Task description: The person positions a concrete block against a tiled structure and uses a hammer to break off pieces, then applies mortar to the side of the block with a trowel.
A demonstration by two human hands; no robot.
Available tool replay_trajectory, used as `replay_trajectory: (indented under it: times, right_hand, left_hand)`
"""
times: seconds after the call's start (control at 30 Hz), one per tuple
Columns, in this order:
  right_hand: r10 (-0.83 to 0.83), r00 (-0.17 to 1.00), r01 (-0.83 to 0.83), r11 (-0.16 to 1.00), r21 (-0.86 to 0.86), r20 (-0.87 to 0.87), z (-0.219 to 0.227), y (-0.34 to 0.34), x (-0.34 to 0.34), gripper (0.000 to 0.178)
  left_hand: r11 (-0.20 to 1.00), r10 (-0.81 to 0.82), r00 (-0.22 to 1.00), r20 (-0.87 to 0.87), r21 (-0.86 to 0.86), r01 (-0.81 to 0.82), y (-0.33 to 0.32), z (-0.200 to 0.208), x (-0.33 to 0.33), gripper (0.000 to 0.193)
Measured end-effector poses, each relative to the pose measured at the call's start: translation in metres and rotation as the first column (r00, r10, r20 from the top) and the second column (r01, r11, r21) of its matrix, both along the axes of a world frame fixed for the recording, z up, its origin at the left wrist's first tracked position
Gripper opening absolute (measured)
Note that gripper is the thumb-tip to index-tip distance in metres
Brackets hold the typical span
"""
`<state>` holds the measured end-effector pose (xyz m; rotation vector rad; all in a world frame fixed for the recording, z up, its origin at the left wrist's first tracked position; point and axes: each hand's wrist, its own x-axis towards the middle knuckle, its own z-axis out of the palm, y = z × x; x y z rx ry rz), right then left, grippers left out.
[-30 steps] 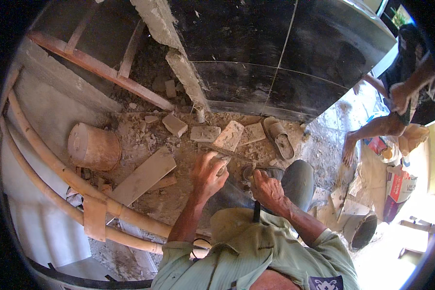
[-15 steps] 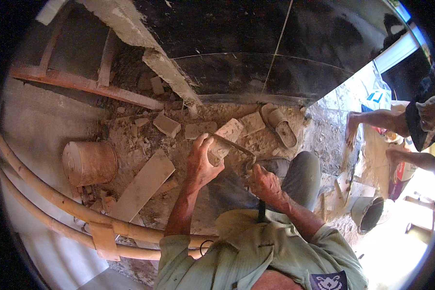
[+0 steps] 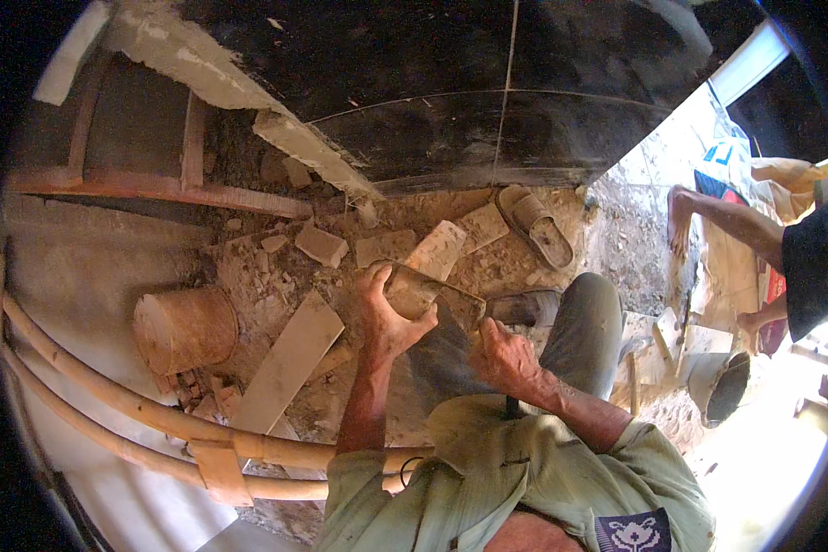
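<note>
Well, from where I stand, both hands are busy up in front of the knees. The left hand (image 3: 388,320) has its grip clamped on a dusty block (image 3: 410,293), thumb on the near side, fingers curling round the outer end. The block sits off the ground, just ahead of the crouching body. The right hand (image 3: 508,357) is closed round the grip end of a thin, trowel-like tool (image 3: 460,289); its neck bends, and the strip runs leftward along the block's far edge toward the left fingertips. Whether it presses on the block or only passes beside it, I can't tell.

To my eye, the step in hand is dressing or scraping that block. The next move, I'd judge, calls for a steady left grip and a measured stroke from the right wrist, with the left fingertips clear of the edge.

Beyond the hands, a pale brick (image 3: 440,248) lies in the rubble next to another piece (image 3: 485,228), with a sandal (image 3: 535,225) near them. A long flat slab (image 3: 290,363) slants over the debris at left, near a dirt-caked bucket (image 3: 186,328).
</note>
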<state>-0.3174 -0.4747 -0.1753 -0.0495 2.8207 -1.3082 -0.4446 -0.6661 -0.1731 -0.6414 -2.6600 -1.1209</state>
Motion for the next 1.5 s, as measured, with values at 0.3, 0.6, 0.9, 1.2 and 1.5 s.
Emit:
replay_trajectory:
  times: [0.3,0.6,0.9,1.2,1.5]
  right_hand:
    - [0.057,0.997,-0.063,0.991,0.122,0.046,0.012,-0.001,0.012,0.025]
    - [0.008,0.986,-0.052,0.965,0.258,0.168,-0.08,0.038,-0.028,0.033]
    - [-0.121,0.989,0.097,0.965,0.245,0.082,-0.194,0.064,-0.048,0.034]
    - [-0.132,0.989,0.089,0.878,0.47,0.059,-0.21,0.045,-0.045,0.046]
    - [-0.201,0.93,0.081,0.929,0.361,0.307,-0.22,0.047,-0.059,0.042]
  left_hand:
    - [0.979,0.043,0.99,0.132,0.193,-0.068,-0.023,-0.071,0.017,0.075]
    - [0.992,-0.074,0.972,-0.222,0.087,0.095,0.006,-0.026,0.002,0.07]
    - [0.983,-0.138,0.96,-0.245,0.083,0.163,0.012,-0.017,-0.017,0.073]
    - [0.976,-0.218,0.964,-0.149,-0.014,0.219,0.01,-0.001,-0.025,0.074]
    - [0.98,-0.186,0.973,-0.14,0.041,0.193,-0.002,-0.007,-0.025,0.073]
